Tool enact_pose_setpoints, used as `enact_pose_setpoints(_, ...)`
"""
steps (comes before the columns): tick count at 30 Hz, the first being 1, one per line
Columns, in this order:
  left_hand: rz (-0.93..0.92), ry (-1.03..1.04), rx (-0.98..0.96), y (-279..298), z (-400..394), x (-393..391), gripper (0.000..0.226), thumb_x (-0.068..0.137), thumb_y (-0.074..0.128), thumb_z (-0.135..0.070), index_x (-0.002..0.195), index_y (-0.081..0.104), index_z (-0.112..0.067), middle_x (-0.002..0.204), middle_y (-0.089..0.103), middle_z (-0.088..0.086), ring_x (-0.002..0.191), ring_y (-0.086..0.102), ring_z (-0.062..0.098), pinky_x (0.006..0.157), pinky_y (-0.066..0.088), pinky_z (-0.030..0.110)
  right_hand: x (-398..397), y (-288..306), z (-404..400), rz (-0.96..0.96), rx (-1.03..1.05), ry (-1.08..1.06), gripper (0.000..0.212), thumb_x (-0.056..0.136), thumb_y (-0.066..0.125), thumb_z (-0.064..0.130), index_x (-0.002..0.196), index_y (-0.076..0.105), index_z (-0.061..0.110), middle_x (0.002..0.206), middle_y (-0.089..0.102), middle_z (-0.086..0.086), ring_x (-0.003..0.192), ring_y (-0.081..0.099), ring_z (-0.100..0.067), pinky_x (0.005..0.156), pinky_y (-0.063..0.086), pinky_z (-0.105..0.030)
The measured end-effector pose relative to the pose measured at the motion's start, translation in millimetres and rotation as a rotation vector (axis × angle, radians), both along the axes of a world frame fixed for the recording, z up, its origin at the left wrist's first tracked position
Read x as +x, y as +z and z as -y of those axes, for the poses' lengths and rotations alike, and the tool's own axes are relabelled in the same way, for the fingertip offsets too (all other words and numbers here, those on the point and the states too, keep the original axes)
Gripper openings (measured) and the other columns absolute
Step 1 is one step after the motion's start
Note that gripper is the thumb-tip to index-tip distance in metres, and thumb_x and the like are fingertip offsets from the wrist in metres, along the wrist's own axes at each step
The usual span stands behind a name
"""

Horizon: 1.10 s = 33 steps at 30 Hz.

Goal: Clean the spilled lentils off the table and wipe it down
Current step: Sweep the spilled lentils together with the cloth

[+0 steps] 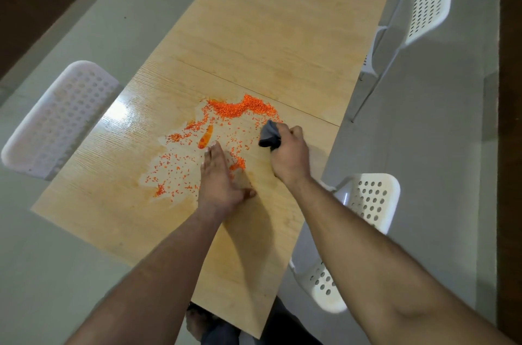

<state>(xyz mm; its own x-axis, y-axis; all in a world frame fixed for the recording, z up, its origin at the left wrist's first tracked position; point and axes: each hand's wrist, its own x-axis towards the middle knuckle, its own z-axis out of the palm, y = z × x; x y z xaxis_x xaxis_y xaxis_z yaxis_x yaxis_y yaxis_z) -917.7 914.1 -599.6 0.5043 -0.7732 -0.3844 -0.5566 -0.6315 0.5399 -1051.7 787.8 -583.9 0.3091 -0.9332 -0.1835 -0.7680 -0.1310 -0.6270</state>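
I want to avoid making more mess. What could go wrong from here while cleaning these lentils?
1. The lentils lie in a wet patch, so wiping with the grey cloth gripped by the right hand may smear them instead of gathering them.
2. The left hand sweeps with straight fingers; wet lentils may stick to it.
3. The table is narrow, so pushed lentils could fall onto the floor.

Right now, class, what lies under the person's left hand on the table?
The left hand rests flat among orange lentils on the wet table. Some show beside it; any beneath the palm are covered.
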Motion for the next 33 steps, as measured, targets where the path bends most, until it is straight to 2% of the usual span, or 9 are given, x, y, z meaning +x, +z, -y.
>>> enact_pose_setpoints(5, 0.006, 0.008, -0.051, -0.4, -9.2, -1.2, 0.152, 0.063, 0.1, -0.046, 0.167, -0.005, -0.012, 0.176, 0.006, 0.008, 0.162, 0.0, 0.028, 0.132, 0.009, 0.047, 26.6, 5.5, -23.7, 0.139, 0.154, 0.215, 0.059, 0.091, 0.049, -0.007, 0.145, 0.058, 0.016, 0.111, 0.046, -0.003, 0.108, 0.05, -0.025, 0.088, 0.038, -0.028)
enact_pose_setpoints(9, 0.033, -0.008, -0.019, 0.0, -14.2, 2.7, 0.155, 0.061, 0.099, -0.052, 0.166, -0.008, -0.013, 0.176, 0.006, 0.006, 0.162, -0.001, 0.027, 0.133, 0.008, 0.046, -9.2, 6.4, -23.4, 0.242, 0.048, 0.112, 0.049, 0.095, 0.057, -0.001, 0.141, 0.062, 0.016, 0.114, 0.051, -0.002, 0.107, 0.052, -0.019, 0.089, 0.042, -0.029)
enact_pose_setpoints(13, 0.041, -0.034, -0.011, 1.2, -8.5, 6.6, 0.159, 0.061, 0.099, -0.052, 0.166, -0.013, -0.013, 0.177, -0.003, 0.004, 0.162, -0.007, 0.024, 0.133, 0.002, 0.043, -40.8, 1.9, 15.4, 0.111, -0.1, -0.092, 0.051, 0.095, 0.062, 0.003, 0.144, 0.061, 0.019, 0.119, 0.053, -0.004, 0.101, 0.055, -0.02, 0.086, 0.044, -0.026)
enact_pose_setpoints(16, 0.06, -0.053, -0.003, 2.0, -4.3, 7.0, 0.158, 0.062, 0.099, -0.048, 0.166, -0.013, -0.011, 0.177, -0.005, 0.005, 0.162, -0.009, 0.024, 0.132, -0.001, 0.04, -40.0, -0.5, 37.0, -0.031, -0.094, -0.139, 0.057, 0.094, 0.054, 0.001, 0.147, 0.056, 0.021, 0.124, 0.05, -0.009, 0.095, 0.053, -0.025, 0.086, 0.046, -0.03)
enact_pose_setpoints(20, 0.055, -0.036, 0.022, 0.9, -4.7, 5.5, 0.158, 0.061, 0.1, -0.048, 0.166, -0.011, -0.011, 0.177, -0.004, 0.005, 0.162, -0.009, 0.025, 0.132, 0.001, 0.041, -9.7, 2.9, 19.5, -0.064, -0.047, 0.004, 0.054, 0.095, 0.052, 0.002, 0.145, 0.057, 0.022, 0.118, 0.048, -0.008, 0.096, 0.059, -0.03, 0.088, 0.053, -0.036)
enact_pose_setpoints(23, 0.057, -0.035, 0.004, 0.2, -7.0, 2.4, 0.156, 0.062, 0.1, -0.048, 0.167, -0.009, -0.011, 0.177, -0.002, 0.006, 0.162, -0.007, 0.025, 0.132, 0.002, 0.042, 8.6, 1.1, -4.0, 0.005, 0.044, 0.156, 0.052, 0.097, 0.055, 0.003, 0.144, 0.059, 0.025, 0.111, 0.046, -0.003, 0.1, 0.054, -0.026, 0.089, 0.046, -0.032)
enact_pose_setpoints(26, 0.08, -0.05, -0.018, -3.1, -11.9, 1.3, 0.152, 0.064, 0.098, -0.049, 0.167, -0.007, -0.01, 0.176, 0.0, 0.008, 0.163, -0.005, 0.027, 0.133, 0.003, 0.043, 6.8, 1.4, -26.7, 0.111, 0.152, 0.219, 0.055, 0.091, 0.051, -0.007, 0.137, 0.064, 0.02, 0.11, 0.049, -0.007, 0.102, 0.05, -0.025, 0.081, 0.036, -0.028)
enact_pose_setpoints(30, 0.105, -0.069, -0.014, -5.1, -20.2, -0.7, 0.145, 0.071, 0.094, -0.05, 0.167, -0.008, -0.009, 0.176, 0.002, 0.009, 0.163, -0.004, 0.028, 0.133, 0.004, 0.043, -30.3, 10.3, -55.4, 0.231, 0.107, 0.027, 0.055, 0.091, 0.051, -0.007, 0.137, 0.065, 0.02, 0.114, 0.055, -0.004, 0.104, 0.053, -0.019, 0.087, 0.041, -0.027)
enact_pose_setpoints(33, 0.131, -0.108, -0.007, -4.4, -26.9, -3.5, 0.14, 0.077, 0.091, -0.049, 0.166, -0.009, -0.006, 0.176, 0.001, 0.011, 0.163, -0.003, 0.028, 0.133, 0.005, 0.043, -64.1, 13.9, -76.8, 0.201, 0.038, -0.175, 0.052, 0.094, 0.054, -0.004, 0.139, 0.064, 0.02, 0.119, 0.054, -0.002, 0.104, 0.054, -0.015, 0.088, 0.04, -0.024)
